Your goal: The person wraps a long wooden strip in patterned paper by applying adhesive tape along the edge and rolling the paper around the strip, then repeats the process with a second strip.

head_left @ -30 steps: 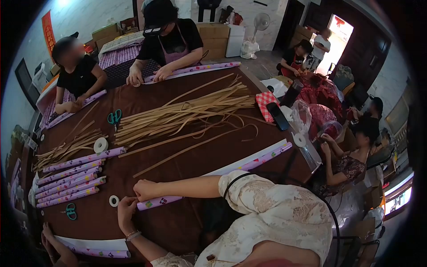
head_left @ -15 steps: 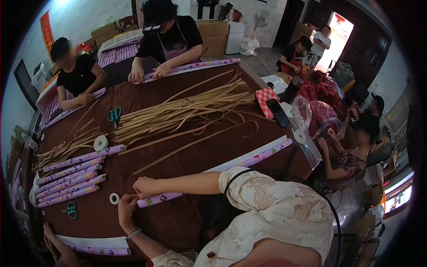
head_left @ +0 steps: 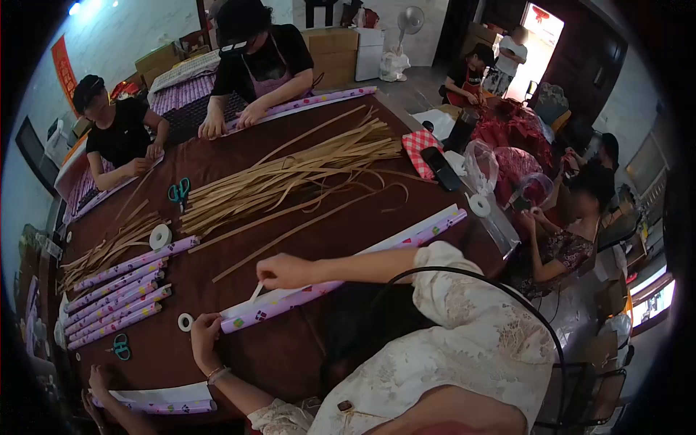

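Note:
A long purple patterned roll of sheet material (head_left: 304,293) with a white edge lies slantwise on the brown-covered table in front of me. My left hand (head_left: 207,335) is closed at its near left end, fingertips against the edge. My right hand (head_left: 284,271) is closed above the same roll, pinching a short narrow white strip (head_left: 257,291) that slopes down to the white edge. Whether the strip is tape or its backing cannot be made out. A small white tape ring (head_left: 186,322) lies just left of my left hand.
Several finished-looking purple rolls (head_left: 119,293) lie at left, near teal-handled scissors (head_left: 121,347) and a larger tape roll (head_left: 160,235). Brown flat strips (head_left: 290,170) spread across the middle, with more scissors (head_left: 178,191). Co-workers sit or stand around; another person's hands hold a roll (head_left: 167,407) at bottom left.
My right hand has moved right and up, away from my left hand, and the white strip now shows beneath it. My left hand stays at the roll's end. The view has shifted slightly.

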A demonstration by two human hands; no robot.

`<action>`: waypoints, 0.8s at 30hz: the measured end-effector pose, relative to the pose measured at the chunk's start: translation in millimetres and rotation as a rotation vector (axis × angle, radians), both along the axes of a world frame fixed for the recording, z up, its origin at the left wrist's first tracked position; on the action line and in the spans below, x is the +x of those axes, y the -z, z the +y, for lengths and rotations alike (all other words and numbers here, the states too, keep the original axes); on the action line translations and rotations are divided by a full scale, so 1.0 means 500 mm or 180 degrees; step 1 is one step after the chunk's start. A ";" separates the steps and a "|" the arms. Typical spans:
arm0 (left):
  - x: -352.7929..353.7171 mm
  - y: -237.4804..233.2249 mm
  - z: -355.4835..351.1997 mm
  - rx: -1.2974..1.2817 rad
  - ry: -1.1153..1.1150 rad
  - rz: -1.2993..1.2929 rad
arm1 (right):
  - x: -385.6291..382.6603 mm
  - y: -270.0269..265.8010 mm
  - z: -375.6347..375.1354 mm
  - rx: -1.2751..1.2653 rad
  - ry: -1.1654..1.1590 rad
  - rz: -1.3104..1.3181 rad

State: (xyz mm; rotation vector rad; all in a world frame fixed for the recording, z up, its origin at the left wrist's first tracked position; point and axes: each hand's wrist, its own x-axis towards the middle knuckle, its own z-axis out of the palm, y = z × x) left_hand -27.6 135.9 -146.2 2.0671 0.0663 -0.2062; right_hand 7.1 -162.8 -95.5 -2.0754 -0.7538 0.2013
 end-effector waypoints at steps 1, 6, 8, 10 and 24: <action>-0.001 -0.004 -0.002 0.0011 0.0040 0.0010 | -0.002 -0.007 -0.053 -0.0102 0.0152 0.0212; 0.007 0.007 0.000 0.0031 -0.0133 0.0206 | -0.065 -0.082 -0.359 0.0742 0.1192 0.1283; 0.007 0.018 0.011 -0.0093 -0.0037 0.0171 | -0.113 -0.116 -0.486 0.1064 0.1915 0.1364; 0.002 -0.007 0.001 -0.0031 -0.0033 0.0189 | -0.175 -0.131 -0.619 0.1289 0.2179 0.1029; -0.027 -0.065 -0.037 0.1797 -0.0418 -0.1200 | -0.405 -0.019 -0.877 0.4134 0.3743 0.0871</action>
